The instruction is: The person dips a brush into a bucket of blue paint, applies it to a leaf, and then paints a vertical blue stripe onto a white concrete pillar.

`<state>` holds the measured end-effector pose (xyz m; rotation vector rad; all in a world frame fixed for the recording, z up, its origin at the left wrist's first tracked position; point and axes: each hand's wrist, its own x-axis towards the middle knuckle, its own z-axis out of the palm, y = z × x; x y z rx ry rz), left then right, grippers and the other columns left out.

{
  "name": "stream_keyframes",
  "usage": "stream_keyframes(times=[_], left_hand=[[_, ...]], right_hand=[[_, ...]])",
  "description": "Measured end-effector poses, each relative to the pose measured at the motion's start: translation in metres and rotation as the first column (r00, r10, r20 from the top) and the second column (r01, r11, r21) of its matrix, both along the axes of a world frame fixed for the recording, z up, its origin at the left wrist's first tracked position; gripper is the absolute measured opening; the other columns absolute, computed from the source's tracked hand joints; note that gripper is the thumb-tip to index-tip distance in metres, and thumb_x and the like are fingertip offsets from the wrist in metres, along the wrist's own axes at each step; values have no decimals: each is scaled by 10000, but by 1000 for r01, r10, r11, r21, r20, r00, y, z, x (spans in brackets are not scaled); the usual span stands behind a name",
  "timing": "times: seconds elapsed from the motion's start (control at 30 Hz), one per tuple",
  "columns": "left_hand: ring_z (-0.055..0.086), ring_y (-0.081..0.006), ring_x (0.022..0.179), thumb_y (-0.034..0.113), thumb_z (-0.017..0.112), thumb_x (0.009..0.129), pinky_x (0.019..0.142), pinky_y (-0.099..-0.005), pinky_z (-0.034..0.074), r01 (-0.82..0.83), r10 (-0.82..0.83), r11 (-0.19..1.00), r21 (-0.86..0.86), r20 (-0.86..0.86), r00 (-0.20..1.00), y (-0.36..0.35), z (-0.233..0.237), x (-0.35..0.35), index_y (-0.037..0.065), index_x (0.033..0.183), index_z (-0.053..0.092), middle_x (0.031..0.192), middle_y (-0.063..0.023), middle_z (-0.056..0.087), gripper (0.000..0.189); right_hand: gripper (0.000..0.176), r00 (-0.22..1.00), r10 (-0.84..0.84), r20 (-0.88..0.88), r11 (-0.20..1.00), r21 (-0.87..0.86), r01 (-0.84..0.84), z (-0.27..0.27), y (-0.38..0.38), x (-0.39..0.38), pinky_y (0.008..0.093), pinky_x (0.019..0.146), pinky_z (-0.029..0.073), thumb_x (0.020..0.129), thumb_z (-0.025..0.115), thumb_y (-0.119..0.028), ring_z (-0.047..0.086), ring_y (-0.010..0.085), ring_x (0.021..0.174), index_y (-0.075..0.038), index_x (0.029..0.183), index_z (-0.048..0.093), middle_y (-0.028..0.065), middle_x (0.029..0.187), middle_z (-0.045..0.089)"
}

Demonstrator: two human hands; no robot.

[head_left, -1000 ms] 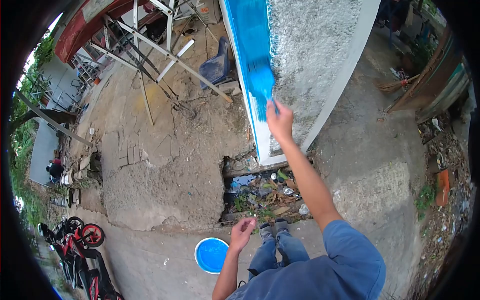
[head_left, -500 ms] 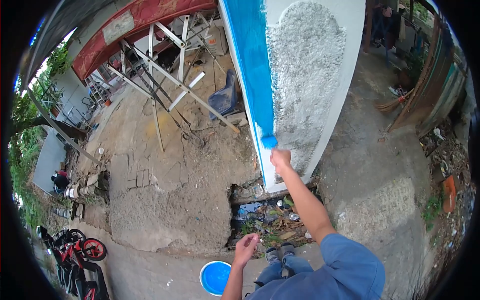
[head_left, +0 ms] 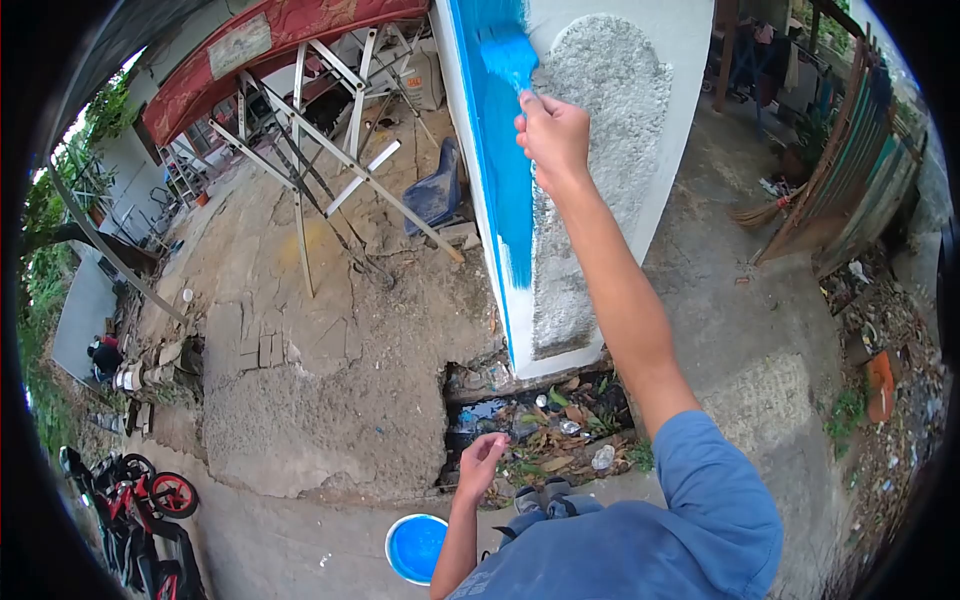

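My right hand (head_left: pixel 553 140) is closed around the handle of a paintbrush (head_left: pixel 509 57). Its blue bristles press on the upper part of a blue painted strip (head_left: pixel 515 190) along the left side of a white pillar (head_left: pixel 560 360). Beside the strip, a rough grey-white textured panel (head_left: pixel 605 110) rises up the same face. Low in front of my body, my left hand (head_left: pixel 482 465) hangs with loosely bent fingers and nothing visible in it. Near my left forearm, a white-rimmed bucket of blue paint (head_left: pixel 417 548) stands on the ground.
An open drain (head_left: pixel 540 425) with leaves and litter lies between my feet and the pillar. Behind it on the left are a metal trestle frame (head_left: pixel 350 165) and a dark plastic chair (head_left: pixel 435 190). A red-wheeled motorcycle (head_left: pixel 135 510) stands lower left; a broom (head_left: pixel 770 210) rests at right.
My right hand and the paintbrush have moved up the pillar, from near the strip's lower end to its upper part. My left hand stays low, slightly higher and further left in view.
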<state>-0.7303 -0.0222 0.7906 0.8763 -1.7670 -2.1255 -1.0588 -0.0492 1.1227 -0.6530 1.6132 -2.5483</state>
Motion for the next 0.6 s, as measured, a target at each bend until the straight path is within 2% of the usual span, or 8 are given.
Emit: stream_keyframes(times=[0.1,0.17,0.23,0.3,0.43,0.53,0.57,0.6], left_hand=[[591,-132,940,192,563,916,865,-277,450,11,-11,1000,19,31,999,0,-8,3,-26,1059,596,1014,-84,645,262],[592,-131,940,189,563,916,865,-276,450,9,-10,1000,13,43,999,0,-15,6,-26,1059,596,1011,-85,646,260],[593,-130,940,186,563,916,866,-276,449,6,-6,1000,3,50,999,-2,-21,8,-26,1059,596,1007,-85,648,258],[595,-131,937,185,565,914,858,-274,452,-12,10,999,34,63,998,-2,-26,12,-21,1054,601,994,-83,651,251],[597,-133,940,182,568,911,852,-273,455,-32,28,999,33,135,990,-2,-34,20,-14,1047,606,989,-80,652,241],[592,-151,966,246,544,926,801,-269,444,8,-11,1000,27,124,992,-4,-47,29,4,1094,584,1062,-89,639,297],[592,-149,965,246,544,926,798,-271,445,8,-11,1000,17,160,987,-4,-49,31,8,1091,585,1060,-84,640,293],[592,-146,964,247,544,926,794,-273,447,10,-11,1000,6,194,981,-5,-48,31,11,1088,587,1059,-79,641,289]], right_hand=[[298,997,-24,-77,999,-51,21,-7,-10,-9,256,403,328,876,553,-145,440,73,451,12,624,539,21,553,508],[288,994,-49,-101,998,28,52,-40,-17,-23,250,405,325,882,558,-158,431,65,452,4,645,541,8,551,500],[280,1000,3,-28,999,32,-2,-80,-18,-21,246,406,322,890,557,-178,429,60,453,-7,669,547,0,542,488],[272,998,34,58,998,50,-37,-136,-17,-19,242,408,321,900,546,-191,431,56,452,-17,691,559,-10,528,476],[303,984,-62,167,984,173,33,-284,-15,-12,277,428,356,887,558,-221,457,81,456,-9,672,578,14,523,502],[308,963,-185,197,909,407,91,-403,-11,-9,359,515,408,849,569,-238,533,212,506,23,689,596,118,560,559],[300,952,-240,190,857,502,115,-433,-9,-6,392,554,423,838,568,-238,568,272,543,31,713,612,160,590,582],[300,950,-241,198,857,503,112,-443,-6,1,392,554,423,838,568,-238,568,272,543,31,713,612,160,590,582]])
